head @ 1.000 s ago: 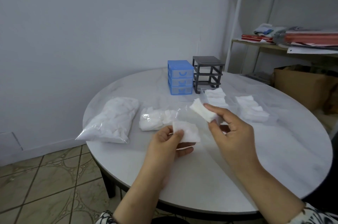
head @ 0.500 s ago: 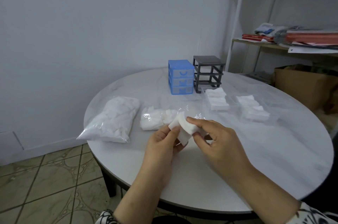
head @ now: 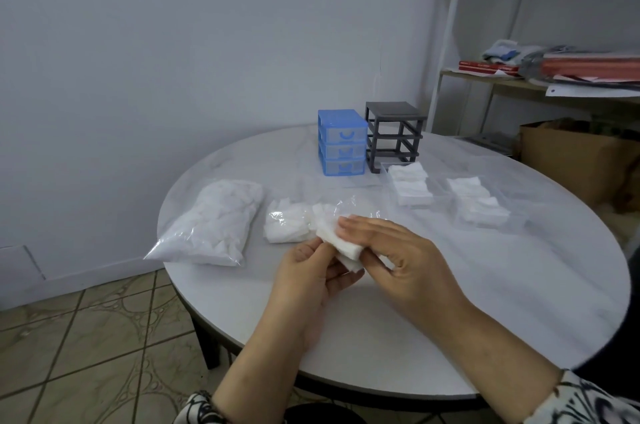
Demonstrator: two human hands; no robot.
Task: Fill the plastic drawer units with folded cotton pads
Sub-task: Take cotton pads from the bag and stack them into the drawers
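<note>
Cotton pads [head: 341, 243] from each hand now pressed together into one stack above the bench [head: 450, 302]; left hand [head: 308, 276] cradles it, right hand [head: 391, 250] pinches on top. Drawers next.

- Left hand [head: 308, 271]: raised in front of the body, back of the hand toward the camera, fingers curled, thumb and fingertips pinching the near edge of the cotton pads [head: 341, 243].
- Right hand [head: 391, 250]: just beside the left hand, the two nearly touching; fingers extended flat over the top of the cotton pads, thumb tucked beneath, gripping them.
- Both forearms: bare, angled inward from the lower edge of the view, converging at the hands.
- Patterned sleeve cuffs visible at both forearms.
</note>
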